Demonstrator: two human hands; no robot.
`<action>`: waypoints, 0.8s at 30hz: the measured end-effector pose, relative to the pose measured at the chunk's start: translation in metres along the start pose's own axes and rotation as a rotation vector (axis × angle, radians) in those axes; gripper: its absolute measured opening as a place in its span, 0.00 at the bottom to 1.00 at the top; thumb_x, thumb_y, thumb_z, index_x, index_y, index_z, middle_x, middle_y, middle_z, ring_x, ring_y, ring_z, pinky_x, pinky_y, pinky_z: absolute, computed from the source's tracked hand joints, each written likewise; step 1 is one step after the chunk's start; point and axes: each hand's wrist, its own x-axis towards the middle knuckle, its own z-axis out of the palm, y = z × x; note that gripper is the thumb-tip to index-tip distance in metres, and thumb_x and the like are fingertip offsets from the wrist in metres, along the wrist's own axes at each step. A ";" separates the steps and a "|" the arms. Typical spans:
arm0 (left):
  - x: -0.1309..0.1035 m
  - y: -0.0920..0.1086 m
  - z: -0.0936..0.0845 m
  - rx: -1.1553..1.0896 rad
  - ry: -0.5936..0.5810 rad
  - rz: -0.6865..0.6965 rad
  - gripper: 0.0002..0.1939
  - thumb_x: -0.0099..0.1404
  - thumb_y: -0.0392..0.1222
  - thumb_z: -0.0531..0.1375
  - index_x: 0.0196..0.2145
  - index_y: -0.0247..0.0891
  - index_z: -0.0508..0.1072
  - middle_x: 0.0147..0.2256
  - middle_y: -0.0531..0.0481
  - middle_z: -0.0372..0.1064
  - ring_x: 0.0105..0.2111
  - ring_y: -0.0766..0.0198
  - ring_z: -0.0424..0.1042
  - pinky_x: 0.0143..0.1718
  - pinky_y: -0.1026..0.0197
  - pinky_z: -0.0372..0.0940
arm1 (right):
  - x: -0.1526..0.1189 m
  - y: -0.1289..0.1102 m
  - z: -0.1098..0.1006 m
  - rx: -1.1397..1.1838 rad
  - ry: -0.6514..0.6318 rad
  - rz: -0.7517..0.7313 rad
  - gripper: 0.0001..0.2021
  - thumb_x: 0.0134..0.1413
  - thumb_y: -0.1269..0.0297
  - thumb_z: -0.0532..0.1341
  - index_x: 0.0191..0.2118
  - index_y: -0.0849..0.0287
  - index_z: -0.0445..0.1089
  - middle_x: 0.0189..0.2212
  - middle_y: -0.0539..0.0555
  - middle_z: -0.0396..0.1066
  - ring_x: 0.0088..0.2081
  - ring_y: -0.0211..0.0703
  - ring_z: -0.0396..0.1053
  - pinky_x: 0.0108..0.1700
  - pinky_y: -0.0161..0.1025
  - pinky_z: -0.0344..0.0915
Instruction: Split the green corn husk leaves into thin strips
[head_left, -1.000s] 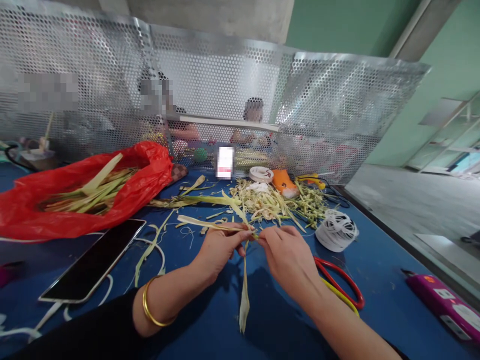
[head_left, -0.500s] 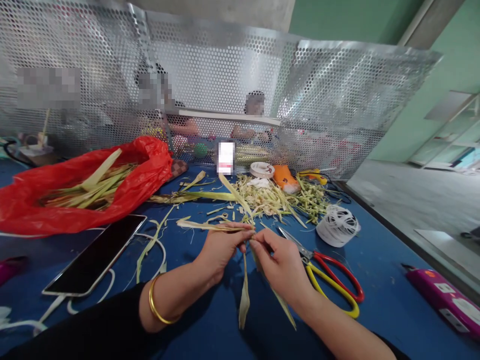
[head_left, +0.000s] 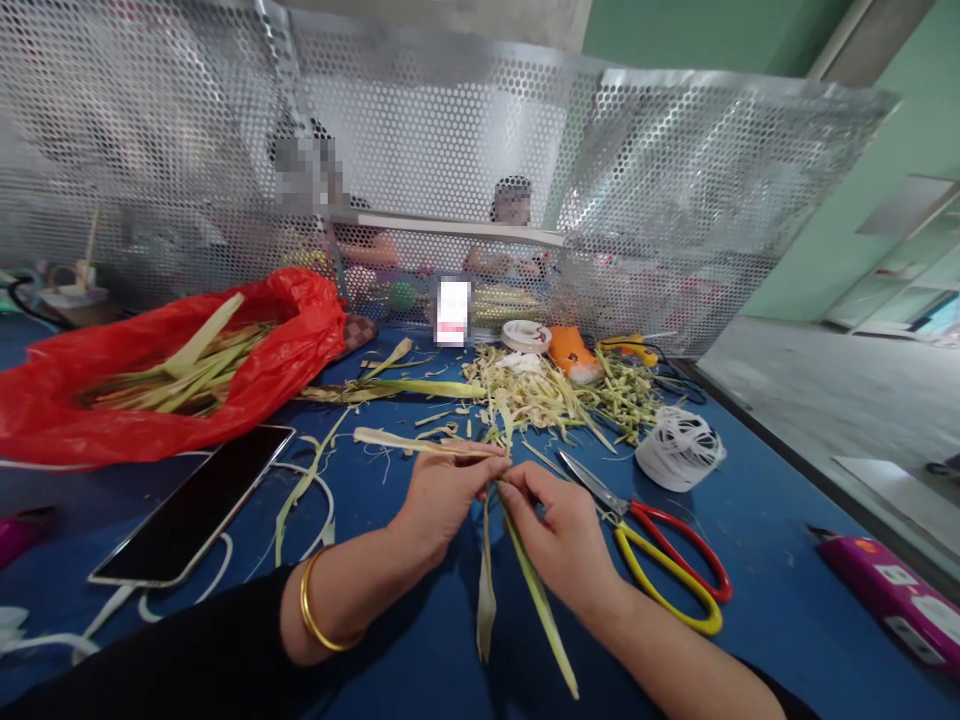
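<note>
My left hand [head_left: 441, 505], a gold bangle on its wrist, pinches several dried corn husk strips where they meet. Opposite it, almost fingertip to fingertip, my right hand [head_left: 559, 520] has its thumb and forefinger closed on the same husk strips. One pale strip [head_left: 397, 441] sticks out to the left. Two tails hang toward me: a dry twisted strip [head_left: 486, 610] and a greener strip [head_left: 546, 625] beneath my right hand. A short light-green end [head_left: 506, 420] points away from me. The crossing itself is mostly hidden by my fingers.
Red-and-yellow-handled scissors [head_left: 660, 555] lie right of my hands, below white twine [head_left: 679, 450]. Husk shreds [head_left: 529, 395] are piled behind. A red bag [head_left: 300, 310] of husks and a phone [head_left: 199, 510] with cables lie left. A perforated metal screen [head_left: 450, 130] stands behind.
The long strip that arched away to the upper left no longer stretches there. A greener strip now hangs lower under my right hand. Both hands keep nearly the same place.
</note>
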 end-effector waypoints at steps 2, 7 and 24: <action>0.000 -0.001 0.001 0.006 0.012 0.030 0.05 0.46 0.38 0.69 0.23 0.35 0.79 0.22 0.51 0.72 0.18 0.71 0.61 0.20 0.67 0.57 | 0.000 0.000 0.001 -0.002 0.017 -0.004 0.10 0.59 0.62 0.54 0.28 0.57 0.66 0.20 0.47 0.63 0.23 0.37 0.60 0.28 0.34 0.58; -0.001 0.003 -0.001 0.038 -0.007 0.054 0.07 0.50 0.43 0.67 0.26 0.36 0.80 0.22 0.51 0.73 0.16 0.72 0.60 0.19 0.66 0.56 | 0.010 0.003 -0.001 0.304 0.104 0.212 0.10 0.55 0.58 0.58 0.40 0.57 0.62 0.23 0.47 0.67 0.23 0.40 0.68 0.27 0.36 0.65; -0.007 0.002 -0.001 0.185 -0.164 0.167 0.07 0.59 0.40 0.58 0.26 0.35 0.73 0.20 0.52 0.70 0.19 0.67 0.69 0.26 0.65 0.62 | 0.013 0.005 -0.008 0.119 0.106 0.109 0.09 0.56 0.60 0.57 0.35 0.58 0.71 0.20 0.47 0.66 0.21 0.37 0.65 0.25 0.33 0.61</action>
